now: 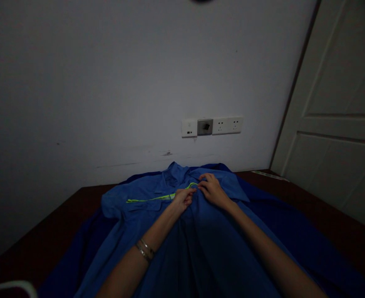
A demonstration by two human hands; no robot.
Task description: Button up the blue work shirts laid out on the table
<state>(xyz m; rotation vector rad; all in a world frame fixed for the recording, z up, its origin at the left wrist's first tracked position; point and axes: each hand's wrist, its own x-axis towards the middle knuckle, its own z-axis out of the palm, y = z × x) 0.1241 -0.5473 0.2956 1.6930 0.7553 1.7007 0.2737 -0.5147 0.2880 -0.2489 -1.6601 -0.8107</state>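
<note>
A blue work shirt [157, 215] with a collar and a chest pocket flap lies spread out, front up, its collar towards the wall. A bright yellow-green stripe [151, 199] runs across its chest. My left hand [184, 198], two bangles on its wrist, is closed in a pinch on the shirt's front edge at chest height. Just to the right, my right hand [212, 191] has its thumb and fingers bent together on the same front edge. The fingertips of both hands nearly meet. Whatever small part lies between them is too dark and small to make out.
Darker blue cloth [281, 215] lies under the shirt on a dark reddish-brown surface [61, 215]. Behind stands a pale wall with a row of sockets [227, 125]. A white panelled door [337, 124] is at right. A pale curved rim [11, 284] shows at bottom left.
</note>
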